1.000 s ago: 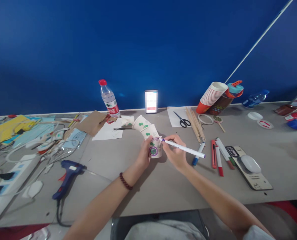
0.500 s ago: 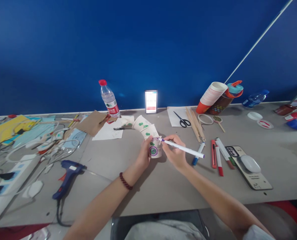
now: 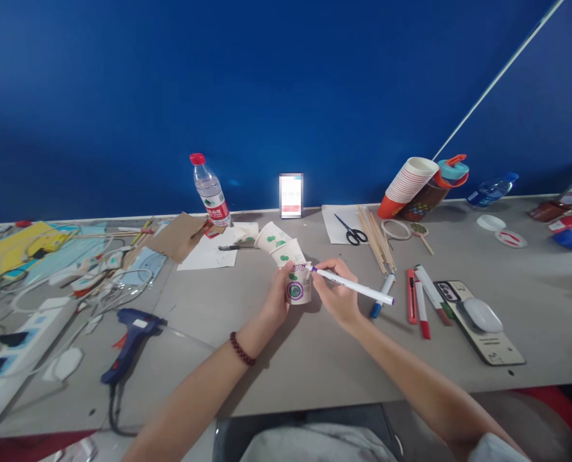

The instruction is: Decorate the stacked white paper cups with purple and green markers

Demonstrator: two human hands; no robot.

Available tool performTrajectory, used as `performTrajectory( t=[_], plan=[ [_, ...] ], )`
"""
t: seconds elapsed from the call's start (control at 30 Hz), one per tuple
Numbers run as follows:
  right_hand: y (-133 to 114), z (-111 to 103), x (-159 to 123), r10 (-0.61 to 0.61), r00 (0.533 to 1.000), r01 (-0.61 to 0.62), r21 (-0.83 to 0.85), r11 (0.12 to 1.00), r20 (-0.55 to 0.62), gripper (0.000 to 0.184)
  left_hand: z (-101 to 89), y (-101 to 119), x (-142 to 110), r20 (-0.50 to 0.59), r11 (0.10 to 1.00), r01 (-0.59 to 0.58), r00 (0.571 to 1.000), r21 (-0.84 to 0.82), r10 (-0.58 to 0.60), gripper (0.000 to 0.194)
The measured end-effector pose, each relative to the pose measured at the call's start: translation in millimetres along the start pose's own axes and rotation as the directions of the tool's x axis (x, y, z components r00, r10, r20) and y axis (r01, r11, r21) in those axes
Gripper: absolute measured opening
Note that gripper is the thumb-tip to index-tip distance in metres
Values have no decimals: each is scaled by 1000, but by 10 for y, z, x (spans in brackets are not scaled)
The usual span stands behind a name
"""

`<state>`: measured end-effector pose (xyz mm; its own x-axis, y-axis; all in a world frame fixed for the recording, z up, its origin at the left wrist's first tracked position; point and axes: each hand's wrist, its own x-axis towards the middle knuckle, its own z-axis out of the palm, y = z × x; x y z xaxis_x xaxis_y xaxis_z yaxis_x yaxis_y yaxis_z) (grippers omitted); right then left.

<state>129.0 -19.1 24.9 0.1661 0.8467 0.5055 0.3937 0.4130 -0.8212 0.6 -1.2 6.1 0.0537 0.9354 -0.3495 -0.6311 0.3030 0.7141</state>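
Note:
My left hand (image 3: 277, 296) is closed around the side of a white paper cup (image 3: 302, 294) that bears green patches and purple rings. Between the fingers of my right hand (image 3: 338, 295) is a white marker (image 3: 356, 286) with purple ends, its tip at or close to the cup's upper right side. Behind this cup, a joined or overlapping row of white paper cups (image 3: 272, 238) with green prints curves away to the back left. Whether the held cup is fastened to them I cannot tell.
Left lie a blue glue gun (image 3: 134, 333), a power strip (image 3: 26, 353) and cables. A water bottle (image 3: 211, 192) and lit phone (image 3: 291, 196) stand behind. Scissors (image 3: 351, 232), wooden sticks (image 3: 376, 240), stacked cups (image 3: 406, 186), several markers (image 3: 421, 308) and another phone (image 3: 483, 333) are right.

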Motion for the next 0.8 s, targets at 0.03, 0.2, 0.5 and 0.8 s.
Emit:
performTrajectory(
  t=[0.03, 0.2, 0.5, 0.8],
  plan=[
    [2, 1, 0, -2, 1000, 2, 3, 1000, 0, 3, 0, 1, -2, -6, 1000, 1, 1000, 1, -1, 35],
    [32, 1, -4, 8, 1000, -8, 28, 1000, 0, 4, -5, 0, 0, -12, 1000, 10, 1000, 6, -10, 37],
    [60, 0, -18, 17, 1000, -15, 85, 996, -19, 6, -12, -9, 27, 39, 1000, -2, 999, -3, 2, 42],
    [26, -4, -23, -48, 999, 50, 86, 995, -25, 4, 18, 23, -8, 51, 1000, 13, 999, -23, -12, 49]
  ],
)
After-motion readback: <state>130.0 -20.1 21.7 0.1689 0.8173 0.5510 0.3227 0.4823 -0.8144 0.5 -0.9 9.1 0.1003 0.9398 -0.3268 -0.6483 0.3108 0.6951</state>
